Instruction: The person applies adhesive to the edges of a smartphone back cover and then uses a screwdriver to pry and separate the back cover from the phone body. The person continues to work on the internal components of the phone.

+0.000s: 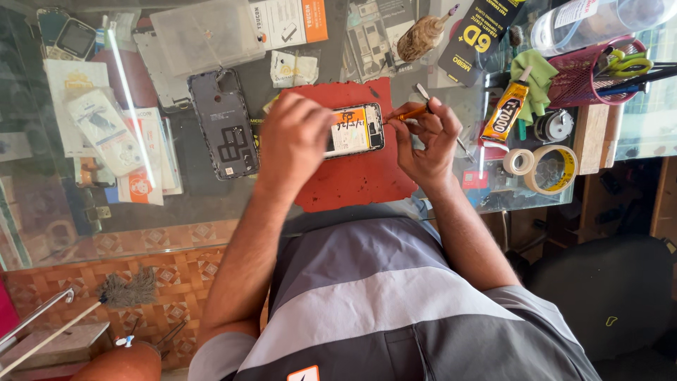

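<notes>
An opened phone [355, 130] with an orange and white battery lies on a red mat [356, 176] on the glass table. My left hand [293, 141] covers the phone's left end and holds it down. Just right of the phone, my right hand [427, 137] grips a small orange-handled screwdriver [409, 112], whose tip points at the phone's right edge.
A dark phone back cover [224, 123] lies left of the mat. A glue tube [505, 111], tape rolls [552, 168], a green cloth [537, 74] and a red basket of tools [599, 70] sit at the right. Packaged parts [106, 130] lie at the left. A brush [421, 37] lies at the back.
</notes>
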